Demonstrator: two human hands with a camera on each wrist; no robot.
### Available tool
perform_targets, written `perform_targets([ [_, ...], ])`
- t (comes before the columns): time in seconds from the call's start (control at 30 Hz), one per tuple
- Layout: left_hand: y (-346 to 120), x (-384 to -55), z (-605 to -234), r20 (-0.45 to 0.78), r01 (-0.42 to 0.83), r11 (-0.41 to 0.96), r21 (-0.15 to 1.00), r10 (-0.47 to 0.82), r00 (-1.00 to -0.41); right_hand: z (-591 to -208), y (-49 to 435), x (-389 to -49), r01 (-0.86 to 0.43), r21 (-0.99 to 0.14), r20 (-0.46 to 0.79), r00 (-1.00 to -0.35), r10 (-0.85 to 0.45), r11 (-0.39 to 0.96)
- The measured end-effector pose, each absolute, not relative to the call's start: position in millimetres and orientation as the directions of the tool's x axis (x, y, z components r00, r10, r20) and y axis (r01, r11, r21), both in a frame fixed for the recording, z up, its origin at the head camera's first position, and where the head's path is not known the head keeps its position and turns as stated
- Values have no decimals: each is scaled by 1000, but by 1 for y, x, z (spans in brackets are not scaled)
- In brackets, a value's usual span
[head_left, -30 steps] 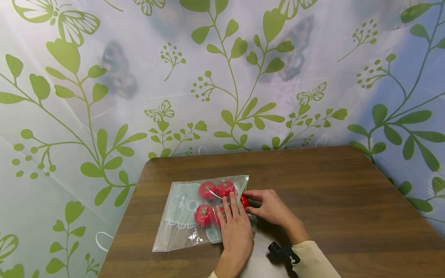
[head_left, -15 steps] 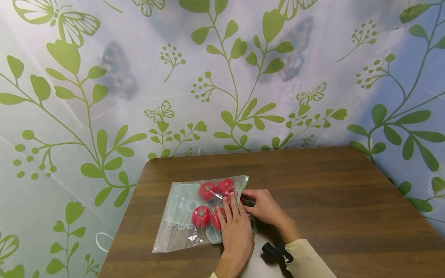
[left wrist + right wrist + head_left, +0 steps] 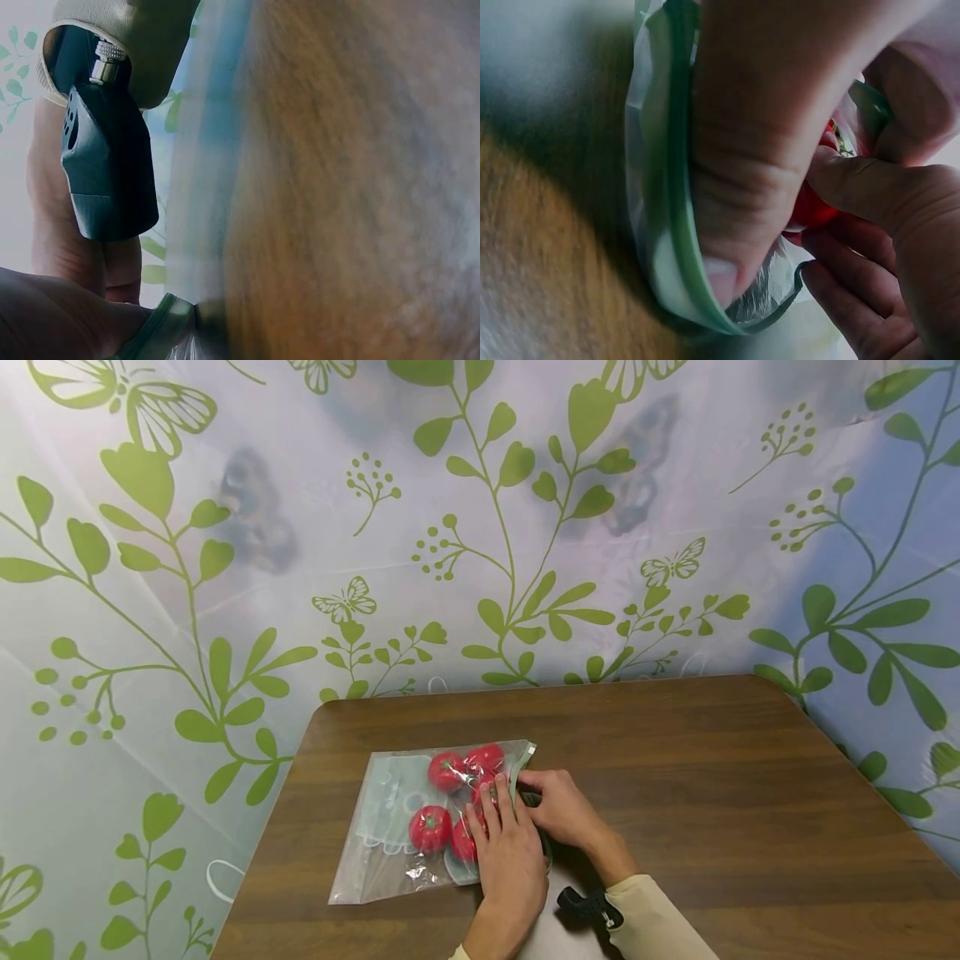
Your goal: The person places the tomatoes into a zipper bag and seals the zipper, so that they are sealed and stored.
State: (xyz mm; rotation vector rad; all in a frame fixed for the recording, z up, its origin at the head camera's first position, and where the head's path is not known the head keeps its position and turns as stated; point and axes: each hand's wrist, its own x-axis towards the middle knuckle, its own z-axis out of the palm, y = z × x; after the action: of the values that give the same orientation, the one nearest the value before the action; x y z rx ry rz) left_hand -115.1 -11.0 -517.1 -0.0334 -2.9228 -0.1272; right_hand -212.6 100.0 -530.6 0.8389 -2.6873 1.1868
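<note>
A clear zip bag [image 3: 352,868] with a pale blue print and green rim lies on the table, several red tomatoes [image 3: 430,829] inside. Across its mouth end lies my left hand [image 3: 512,860], fingers spread on top. In the right wrist view, its thumb is hooked inside the green rim [image 3: 676,187], holding the mouth apart. My right hand [image 3: 566,810] is at the mouth from the right. In its wrist view, the thumb and curled fingers are around a red tomato [image 3: 810,210], partly hidden by the left thumb. The left wrist view shows the rim [image 3: 161,322] at the left hand.
The brown wooden table [image 3: 675,752] extends to the right and behind the bag. A curtain [image 3: 480,527] with green leaves and butterflies hangs behind it. A black camera mount [image 3: 588,906] is on the right wrist.
My right hand has moved left with the tomato, from the bag's mouth into the bag. Tomatoes inside have shifted left. The left hand stays in place.
</note>
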Motion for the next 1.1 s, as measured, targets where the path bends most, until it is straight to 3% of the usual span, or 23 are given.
perform_targets([
  [0.83,-8,-111,-515,206,45,998,31,38,-978,-527,134,-205,-396,-717,208,-907,-366,574],
  [1.1,-7,-114,-512,242,92,987,132,58,-969,-525,142,-201,-390,-720,229,-914,-334,573],
])
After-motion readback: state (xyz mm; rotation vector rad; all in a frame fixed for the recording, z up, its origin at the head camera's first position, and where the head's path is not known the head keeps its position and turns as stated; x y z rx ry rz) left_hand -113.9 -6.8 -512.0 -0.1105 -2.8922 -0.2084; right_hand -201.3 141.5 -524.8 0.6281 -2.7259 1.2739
